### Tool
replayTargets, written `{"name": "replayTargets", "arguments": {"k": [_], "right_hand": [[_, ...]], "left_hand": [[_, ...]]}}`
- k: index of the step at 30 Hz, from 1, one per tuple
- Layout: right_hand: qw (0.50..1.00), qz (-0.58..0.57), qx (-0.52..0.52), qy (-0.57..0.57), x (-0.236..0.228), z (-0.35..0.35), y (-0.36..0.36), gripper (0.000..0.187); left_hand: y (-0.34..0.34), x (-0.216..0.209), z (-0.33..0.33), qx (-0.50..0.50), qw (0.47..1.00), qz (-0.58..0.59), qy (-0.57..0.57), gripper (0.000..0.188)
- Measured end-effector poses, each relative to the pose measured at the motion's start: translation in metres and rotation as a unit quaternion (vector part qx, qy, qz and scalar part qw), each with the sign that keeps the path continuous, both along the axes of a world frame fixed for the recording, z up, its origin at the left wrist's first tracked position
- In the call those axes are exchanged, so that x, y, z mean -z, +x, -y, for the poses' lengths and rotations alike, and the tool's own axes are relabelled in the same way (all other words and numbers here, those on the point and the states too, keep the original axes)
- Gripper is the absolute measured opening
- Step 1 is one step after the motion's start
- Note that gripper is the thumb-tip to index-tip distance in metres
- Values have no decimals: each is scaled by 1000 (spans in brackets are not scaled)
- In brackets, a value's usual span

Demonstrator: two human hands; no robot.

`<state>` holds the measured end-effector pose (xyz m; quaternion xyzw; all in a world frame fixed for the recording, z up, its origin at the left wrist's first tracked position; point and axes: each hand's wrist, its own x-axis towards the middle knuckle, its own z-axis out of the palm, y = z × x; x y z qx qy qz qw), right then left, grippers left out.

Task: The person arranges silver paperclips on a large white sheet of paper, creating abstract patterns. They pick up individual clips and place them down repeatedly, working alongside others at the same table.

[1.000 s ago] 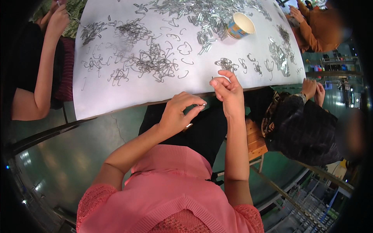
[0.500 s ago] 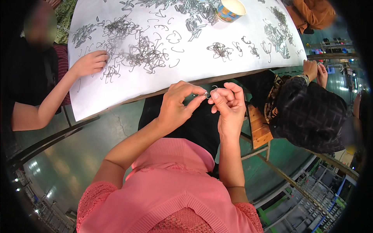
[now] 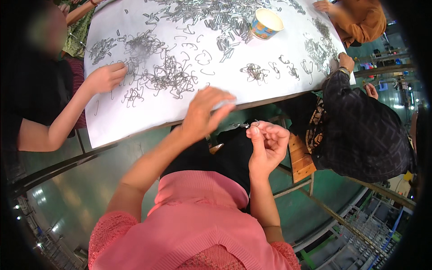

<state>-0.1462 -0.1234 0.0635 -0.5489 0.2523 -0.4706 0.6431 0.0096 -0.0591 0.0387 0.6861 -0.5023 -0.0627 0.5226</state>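
Observation:
My right hand [image 3: 267, 148] is closed in a pinch in front of the table's near edge, holding a bent wire hook [image 3: 257, 122]. A small metal piece [image 3: 241, 125] sticks out leftward from the fingertips and seems joined to the hook; it is blurred. My left hand [image 3: 202, 112] is open and holds nothing that I can see, its fingers stretched toward the right and smeared by motion. It hovers by the near edge of the white-covered table [image 3: 139, 130]. Beyond it lies a tangled pile of wire hooks [image 3: 168, 78].
A heap of small metal tubes [image 3: 227, 20] lies at the back beside a paper cup [image 3: 266, 24]. Small groups of hooks [image 3: 254, 73] lie to the right. A co-worker's hand [image 3: 105, 77] reaches in at left; another person [image 3: 360, 130] sits at right near a wooden stool [image 3: 300, 157].
My left hand has let go of the small metal piece and opened. My right hand has come slightly lower, still pinching the hook. The person at right has reached onto the table.

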Motion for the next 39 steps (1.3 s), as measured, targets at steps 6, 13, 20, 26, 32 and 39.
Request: {"name": "replayTargets", "arguments": {"k": [6, 13, 20, 26, 32, 39], "right_hand": [[1000, -7, 19, -13, 0, 2, -8, 27], [1000, -15, 4, -24, 5, 5, -7, 24], [1000, -7, -11, -27, 13, 6, -3, 22], [990, -80, 10, -113, 16, 6, 2, 21], [986, -95, 12, -135, 12, 3, 7, 19], [978, -100, 18, -181, 11, -1, 7, 15]], "left_hand": [[70, 41, 83, -139, 966, 142, 162, 19], [76, 42, 94, -187, 934, 122, 277, 16], [85, 46, 81, -148, 950, 162, 224, 15], [39, -10, 48, -21, 980, -112, 162, 9], [-9, -50, 10, 52, 945, -292, 139, 10], [-23, -58, -2, 33, 950, -301, 80, 8]]}}
